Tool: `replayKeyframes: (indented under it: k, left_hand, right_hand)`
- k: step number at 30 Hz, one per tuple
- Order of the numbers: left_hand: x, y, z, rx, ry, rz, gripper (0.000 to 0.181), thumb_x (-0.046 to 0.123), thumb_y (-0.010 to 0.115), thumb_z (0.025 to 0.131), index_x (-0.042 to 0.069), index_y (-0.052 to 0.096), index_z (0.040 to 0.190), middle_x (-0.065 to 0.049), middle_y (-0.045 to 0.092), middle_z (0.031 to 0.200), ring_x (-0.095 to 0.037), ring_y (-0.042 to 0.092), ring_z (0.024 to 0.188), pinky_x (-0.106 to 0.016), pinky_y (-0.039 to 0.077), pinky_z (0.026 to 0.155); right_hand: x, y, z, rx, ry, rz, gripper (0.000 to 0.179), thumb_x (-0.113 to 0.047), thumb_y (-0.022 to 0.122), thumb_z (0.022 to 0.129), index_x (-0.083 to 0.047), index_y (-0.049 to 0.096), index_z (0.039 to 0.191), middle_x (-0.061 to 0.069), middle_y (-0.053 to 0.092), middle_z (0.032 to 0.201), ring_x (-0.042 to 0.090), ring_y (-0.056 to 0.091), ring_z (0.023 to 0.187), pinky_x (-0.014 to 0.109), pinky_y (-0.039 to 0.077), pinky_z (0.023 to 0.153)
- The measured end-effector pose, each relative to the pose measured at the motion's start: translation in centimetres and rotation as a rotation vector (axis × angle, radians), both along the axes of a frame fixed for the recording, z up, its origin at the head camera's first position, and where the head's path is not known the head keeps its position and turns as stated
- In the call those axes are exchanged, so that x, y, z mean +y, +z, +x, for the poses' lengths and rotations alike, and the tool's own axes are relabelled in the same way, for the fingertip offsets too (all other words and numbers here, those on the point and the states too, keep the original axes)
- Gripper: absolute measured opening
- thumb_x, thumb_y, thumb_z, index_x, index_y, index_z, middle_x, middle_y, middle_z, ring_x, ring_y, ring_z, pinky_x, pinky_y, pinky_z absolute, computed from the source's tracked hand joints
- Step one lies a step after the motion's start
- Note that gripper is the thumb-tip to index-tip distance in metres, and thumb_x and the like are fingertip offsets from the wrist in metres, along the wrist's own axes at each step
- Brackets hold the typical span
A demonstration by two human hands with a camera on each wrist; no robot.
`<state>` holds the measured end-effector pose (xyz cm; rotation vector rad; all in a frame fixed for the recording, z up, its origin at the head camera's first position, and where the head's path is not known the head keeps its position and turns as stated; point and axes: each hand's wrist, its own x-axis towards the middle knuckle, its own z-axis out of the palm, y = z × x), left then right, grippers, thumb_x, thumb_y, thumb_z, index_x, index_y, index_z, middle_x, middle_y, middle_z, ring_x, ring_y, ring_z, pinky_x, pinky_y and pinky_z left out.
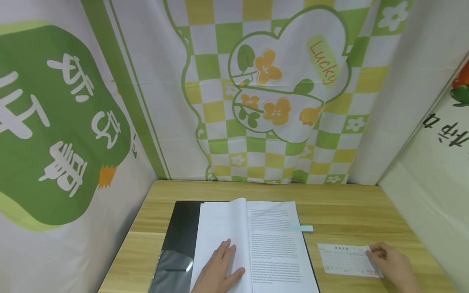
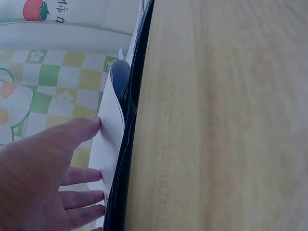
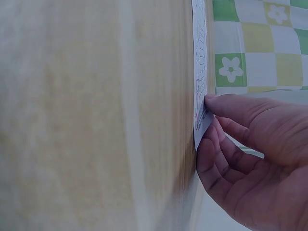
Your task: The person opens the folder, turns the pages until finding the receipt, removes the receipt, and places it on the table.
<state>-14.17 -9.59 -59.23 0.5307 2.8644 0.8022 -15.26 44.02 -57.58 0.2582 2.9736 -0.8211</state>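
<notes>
A black folder (image 1: 178,232) lies spread on the table, with white sheets turned over on its left side and a page of printed text (image 1: 275,248) on its right. My left hand (image 1: 218,270) rests on the blank left sheet (image 1: 216,219), fingers extended; in the left wrist view its fingertips touch the white paper (image 2: 109,139). Off to the right, my right hand (image 1: 393,262) pinches the right edge of a small printed form (image 1: 346,260). The right wrist view shows the thumb on the form (image 3: 199,72) and curled fingers beneath its corner.
A pale blue sticky tab (image 1: 307,228) juts from the right edge of the pages. The wooden table (image 1: 340,207) is enclosed by a checkered cloth (image 1: 256,154) behind and printed hangings at both sides.
</notes>
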Motion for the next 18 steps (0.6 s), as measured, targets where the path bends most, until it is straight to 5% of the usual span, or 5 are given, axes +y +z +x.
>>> replayKeyframes:
  k: [13, 18]
  left_hand:
    - [-0.7, 1.2, -0.5, -0.009, -0.003, -0.047, 0.078, 0.061, 0.061, 0.101, 0.002, 0.054, 0.152, -0.019, 0.047, 0.16, -0.039, 0.048, 0.145, -0.058, 0.044, 0.114]
    - [-1.0, 1.6, -0.7, 0.184, 0.03, -0.107, 0.069, 0.053, 0.067, 0.1, 0.001, 0.059, 0.145, -0.022, 0.055, 0.151, -0.039, 0.056, 0.138, -0.054, 0.048, 0.111]
  right_hand:
    - [-0.9, 0.5, 0.2, 0.038, 0.01, 0.018, 0.04, -0.024, 0.064, 0.104, 0.015, 0.063, 0.116, 0.02, 0.074, 0.099, 0.037, 0.071, 0.091, 0.045, 0.057, 0.076]
    - [-1.8, 1.3, 0.3, 0.089, -0.005, 0.026, 0.044, -0.025, 0.059, 0.107, 0.018, 0.062, 0.119, 0.024, 0.072, 0.101, 0.042, 0.07, 0.093, 0.054, 0.057, 0.08]
